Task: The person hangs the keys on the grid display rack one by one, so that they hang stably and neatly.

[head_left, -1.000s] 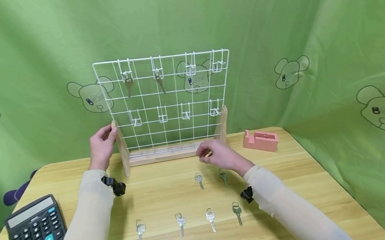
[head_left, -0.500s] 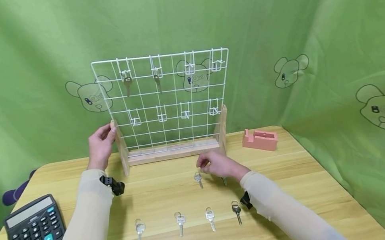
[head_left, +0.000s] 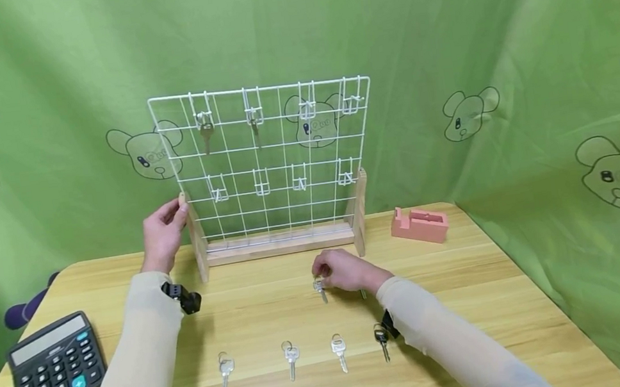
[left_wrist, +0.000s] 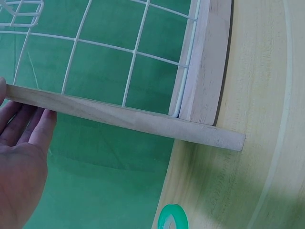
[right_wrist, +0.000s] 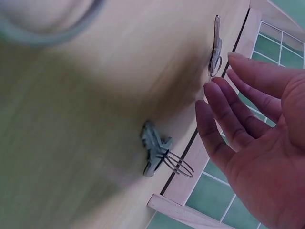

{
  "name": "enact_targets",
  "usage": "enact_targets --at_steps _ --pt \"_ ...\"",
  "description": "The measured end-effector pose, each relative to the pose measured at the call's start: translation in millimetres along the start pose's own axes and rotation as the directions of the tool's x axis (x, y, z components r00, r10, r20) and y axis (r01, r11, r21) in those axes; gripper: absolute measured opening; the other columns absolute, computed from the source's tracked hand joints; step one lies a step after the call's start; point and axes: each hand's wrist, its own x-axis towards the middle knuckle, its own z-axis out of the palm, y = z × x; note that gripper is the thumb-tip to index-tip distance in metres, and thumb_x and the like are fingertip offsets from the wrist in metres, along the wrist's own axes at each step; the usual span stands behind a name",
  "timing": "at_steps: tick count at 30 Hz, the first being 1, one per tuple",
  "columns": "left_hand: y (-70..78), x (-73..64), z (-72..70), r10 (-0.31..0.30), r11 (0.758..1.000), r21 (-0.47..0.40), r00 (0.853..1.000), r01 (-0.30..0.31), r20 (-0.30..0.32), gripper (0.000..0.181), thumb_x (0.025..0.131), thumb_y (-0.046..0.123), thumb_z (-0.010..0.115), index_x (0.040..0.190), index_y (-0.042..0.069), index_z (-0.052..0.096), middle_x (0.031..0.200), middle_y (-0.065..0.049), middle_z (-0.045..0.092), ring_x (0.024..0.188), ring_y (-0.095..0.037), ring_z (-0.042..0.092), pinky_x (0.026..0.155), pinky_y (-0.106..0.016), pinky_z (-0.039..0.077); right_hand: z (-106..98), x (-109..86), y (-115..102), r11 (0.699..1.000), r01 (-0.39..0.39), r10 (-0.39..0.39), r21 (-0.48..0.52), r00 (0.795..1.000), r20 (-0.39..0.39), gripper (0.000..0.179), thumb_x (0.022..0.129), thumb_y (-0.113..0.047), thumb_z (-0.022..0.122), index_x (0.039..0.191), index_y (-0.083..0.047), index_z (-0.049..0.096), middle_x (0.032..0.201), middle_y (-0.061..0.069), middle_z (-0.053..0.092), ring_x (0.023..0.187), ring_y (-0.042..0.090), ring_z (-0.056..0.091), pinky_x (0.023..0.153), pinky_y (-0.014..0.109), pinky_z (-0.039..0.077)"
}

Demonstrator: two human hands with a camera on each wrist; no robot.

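Note:
My left hand (head_left: pixel 162 237) pinches the top of the left wooden post of a white wire grid rack (head_left: pixel 288 208), thumb on one side and fingers on the other, also seen on the post (left_wrist: pixel 119 114) in the left wrist view. Low over the table, my right hand (head_left: pixel 348 271) has its thumb and fingertips close around the ring of a silver key (head_left: pixel 321 292). In the right wrist view that key (right_wrist: pixel 216 50) lies at the fingertips, the thumb and fingers still apart. A darker key (right_wrist: pixel 153 150) with a ring lies beside, mostly hidden under the hand in the head view.
Two keys (head_left: pixel 207 135) hang from the rack's upper hooks; other hooks (head_left: pixel 299 182) are bare. Several keys (head_left: pixel 291 358) lie in a front row on the wooden table. A calculator (head_left: pixel 57 370) sits at left, and a pink tape dispenser (head_left: pixel 420 226) at back right.
My right hand has come down from the rack's base toward the table, to the silver key's ring. My left hand stays on the post. The second hanging key has swung to nearly straight.

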Motion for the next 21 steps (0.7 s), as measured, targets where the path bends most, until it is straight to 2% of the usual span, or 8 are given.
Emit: enact_targets --at_steps 15,21 --pt "-1.4 1.2 0.1 0.005 1.0 -0.006 1.0 -0.005 -0.002 0.05 0.101 0.024 0.058 0.143 0.002 0.045 0.144 -0.019 0.048 0.128 -0.029 0.049 0.105 -0.029 0.044 7.9 8.2 9.6 0.999 0.001 0.0 -0.052 1.0 0.011 0.017 0.082 -0.005 0.079 0.095 -0.005 0.067 0.09 0.002 0.058 0.082 0.015 0.054 0.076 0.029 0.052" --pt "-1.6 0.6 -0.4 0.009 1.0 -0.005 1.0 -0.009 0.004 0.05 0.101 0.025 0.057 0.144 0.001 0.045 0.144 -0.019 0.048 0.129 -0.029 0.048 0.105 -0.029 0.043 7.9 10.0 9.3 0.998 0.012 -0.012 -0.057 1.0 0.005 0.016 0.082 0.0 0.077 0.088 -0.007 0.064 0.082 -0.001 0.059 0.078 0.012 0.055 0.074 0.027 0.052"
